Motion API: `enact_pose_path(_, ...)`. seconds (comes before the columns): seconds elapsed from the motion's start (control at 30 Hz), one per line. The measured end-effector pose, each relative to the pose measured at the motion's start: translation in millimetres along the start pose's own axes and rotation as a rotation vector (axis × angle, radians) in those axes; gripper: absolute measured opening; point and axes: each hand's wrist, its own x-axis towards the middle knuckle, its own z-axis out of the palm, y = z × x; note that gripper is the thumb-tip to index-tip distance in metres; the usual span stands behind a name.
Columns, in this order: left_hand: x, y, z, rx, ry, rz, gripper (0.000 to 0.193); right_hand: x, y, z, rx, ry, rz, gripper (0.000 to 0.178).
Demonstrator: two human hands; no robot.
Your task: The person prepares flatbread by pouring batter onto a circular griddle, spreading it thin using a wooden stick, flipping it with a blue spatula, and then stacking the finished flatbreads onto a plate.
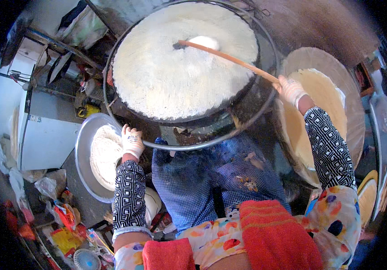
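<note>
A wide round griddle point(157, 85) lies ahead of me, covered almost to its edge by a thin layer of pale batter. My right hand point(291, 90), in a white glove, is closed round the near end of a long, slightly curved brown wooden stick point(231, 58). The stick slants over the batter, its far end beside a small dark patch and a mound of white batter point(206, 43). My gloved left hand point(132, 141) has its fingers bent over the metal ring point(189, 147) that encircles the griddle, next to the rim of a metal basin point(81, 155) holding pale batter.
On the right, thin round tan flatbreads point(312, 112) lie on a large round tray point(353, 103). A white cabinet point(49, 141) stands at the left. Plastic bags point(51, 184) and a small fan point(86, 259) clutter the lower left.
</note>
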Motion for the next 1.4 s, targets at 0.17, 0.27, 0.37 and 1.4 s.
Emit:
enact_pose_path(0.17,15,-27,13,0.098,-0.05,0.023,0.019,-17,-53,5,0.44,-0.271,-0.075,0.026)
enact_pose_path(0.27,17,-46,35,0.126,-0.009,0.054,0.023,-85,-123,-17,0.889,-0.162,-0.055,0.029)
enact_pose_path(0.37,24,-59,53,0.167,0.047,0.069,0.023,-132,-150,-37,1.402,-0.279,0.112,0.055)
enact_pose_path(1.4,-197,78,-61,-0.437,0.274,-0.548,0.047,-121,-220,-9,2.264,-0.08,0.491,0.047)
